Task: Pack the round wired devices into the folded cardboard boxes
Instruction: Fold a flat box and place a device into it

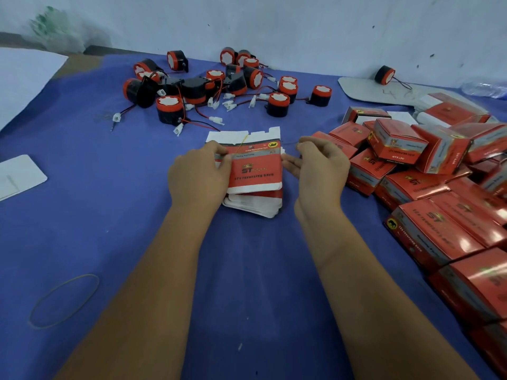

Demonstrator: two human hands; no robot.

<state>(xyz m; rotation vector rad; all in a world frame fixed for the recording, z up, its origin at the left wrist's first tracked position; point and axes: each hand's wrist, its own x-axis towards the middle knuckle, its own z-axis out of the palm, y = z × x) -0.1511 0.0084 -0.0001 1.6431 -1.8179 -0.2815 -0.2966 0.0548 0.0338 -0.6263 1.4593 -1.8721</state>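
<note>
Your left hand [199,176] pinches the stack of flat boxes [253,174] at the tabletop [115,187] middle; your right hand [319,167] pinches its rubber band [242,144] — slip it off gently. The round devices [219,83] wait near the far edge.

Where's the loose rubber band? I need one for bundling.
In the head view, the rubber band lies on the blue cloth at lower left, beside the left forearm.

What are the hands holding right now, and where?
Left hand grips the flat box stack at its left edge; right hand pinches its rubber band.
</note>
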